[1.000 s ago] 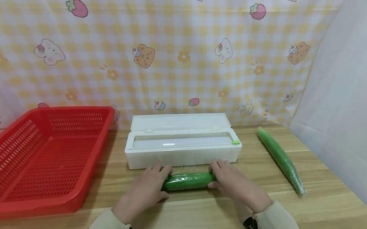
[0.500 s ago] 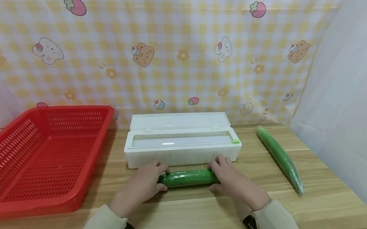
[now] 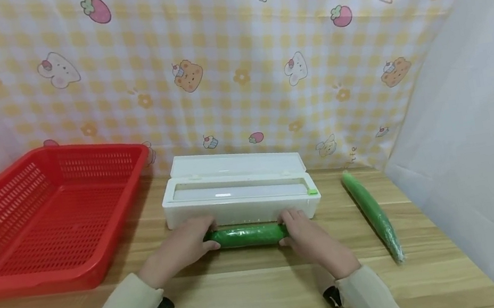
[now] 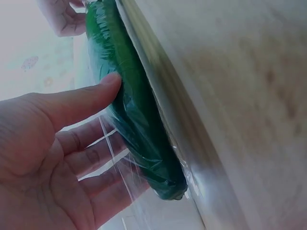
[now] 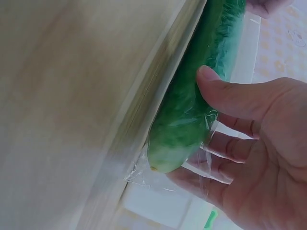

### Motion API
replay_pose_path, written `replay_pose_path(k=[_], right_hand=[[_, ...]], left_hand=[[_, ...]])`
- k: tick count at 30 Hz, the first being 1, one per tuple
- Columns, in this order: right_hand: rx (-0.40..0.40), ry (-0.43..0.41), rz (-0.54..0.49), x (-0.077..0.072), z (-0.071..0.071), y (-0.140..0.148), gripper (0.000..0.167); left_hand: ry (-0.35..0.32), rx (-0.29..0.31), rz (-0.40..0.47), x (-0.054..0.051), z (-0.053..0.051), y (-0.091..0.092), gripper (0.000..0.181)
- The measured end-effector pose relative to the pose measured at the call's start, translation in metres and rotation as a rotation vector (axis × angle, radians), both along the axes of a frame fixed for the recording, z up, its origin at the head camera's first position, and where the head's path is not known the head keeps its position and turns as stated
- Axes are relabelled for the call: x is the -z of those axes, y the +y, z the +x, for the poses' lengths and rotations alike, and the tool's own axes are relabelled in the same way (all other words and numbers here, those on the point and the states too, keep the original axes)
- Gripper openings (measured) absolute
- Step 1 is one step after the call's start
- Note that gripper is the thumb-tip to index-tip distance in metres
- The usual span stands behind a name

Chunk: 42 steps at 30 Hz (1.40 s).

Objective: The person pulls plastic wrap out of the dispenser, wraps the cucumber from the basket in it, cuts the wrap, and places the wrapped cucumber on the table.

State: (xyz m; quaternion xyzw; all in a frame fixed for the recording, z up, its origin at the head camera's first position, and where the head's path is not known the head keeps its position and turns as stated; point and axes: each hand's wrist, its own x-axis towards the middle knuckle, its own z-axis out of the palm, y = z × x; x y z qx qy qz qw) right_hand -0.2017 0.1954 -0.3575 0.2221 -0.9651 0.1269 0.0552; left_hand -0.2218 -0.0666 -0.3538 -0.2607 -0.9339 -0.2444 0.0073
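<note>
A green cucumber (image 3: 246,236), wrapped in clear film, lies crosswise in front of a white cling film dispenser (image 3: 241,210). My left hand (image 3: 184,246) grips its left end; in the left wrist view, the thumb presses the cucumber (image 4: 136,115) while the fingers lie behind the clear film (image 4: 127,172). The right end is in my right hand (image 3: 309,236), thumb on the near side and fingers on the far side. Loose film hangs past the cucumber's pale tip (image 5: 170,155) in the right wrist view. The dispenser's lid (image 3: 236,165) is raised.
A red plastic basket (image 3: 95,267) stands at the left. Another film-wrapped cucumber (image 3: 372,212) lies at the right of the wooden table (image 3: 251,304). A yellow checked cloth (image 3: 228,33) hangs behind, with a white sheet (image 3: 478,112) on the right.
Both hands and the cucumber have moved away from me, closer to the dispenser's front. The head view has shifted slightly. Basket and second cucumber stay in place.
</note>
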Motion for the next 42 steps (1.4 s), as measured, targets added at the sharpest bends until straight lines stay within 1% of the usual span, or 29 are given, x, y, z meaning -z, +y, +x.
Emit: replay_pose_path(k=[4, 7, 11, 14, 19, 22, 27, 32, 35, 37, 42], right_hand=[[0.0, 0.003, 0.004, 0.0, -0.003, 0.001, 0.028], [0.002, 0.01, 0.017, -0.001, -0.005, 0.001, 0.027], [0.002, 0.025, 0.014, -0.001, -0.005, 0.001, 0.027], [0.004, 0.025, 0.007, -0.002, -0.006, 0.0, 0.026], [0.016, 0.026, 0.018, -0.002, -0.006, 0.0, 0.022], [0.024, 0.01, 0.025, -0.004, -0.005, 0.0, 0.021], [0.039, -0.04, 0.042, -0.01, 0.0, 0.001, 0.031], [0.034, -0.069, 0.066, -0.018, 0.004, 0.001, 0.04], [0.074, -0.088, 0.048, -0.024, 0.006, 0.003, 0.043], [0.11, -0.082, 0.033, -0.027, 0.006, 0.005, 0.044], [0.199, 0.023, 0.044, -0.032, 0.004, 0.016, 0.049]], left_hand=[[0.04, -0.008, -0.018, 0.0, -0.003, 0.0, 0.018], [0.055, -0.022, -0.035, 0.0, -0.004, 0.0, 0.016], [0.079, -0.032, -0.053, -0.001, -0.003, -0.001, 0.018], [0.092, -0.033, -0.048, -0.001, -0.003, -0.002, 0.019], [0.068, -0.054, -0.03, 0.001, -0.006, -0.001, 0.02], [0.047, -0.063, -0.024, 0.001, -0.006, -0.001, 0.021], [0.043, -0.063, -0.019, -0.001, -0.006, -0.001, 0.021], [0.051, -0.078, -0.036, -0.004, -0.005, -0.001, 0.019], [0.048, -0.086, -0.043, -0.006, -0.005, -0.001, 0.018], [0.05, -0.087, -0.044, -0.006, -0.004, -0.001, 0.018], [0.04, -0.096, -0.051, -0.01, -0.002, -0.001, 0.021]])
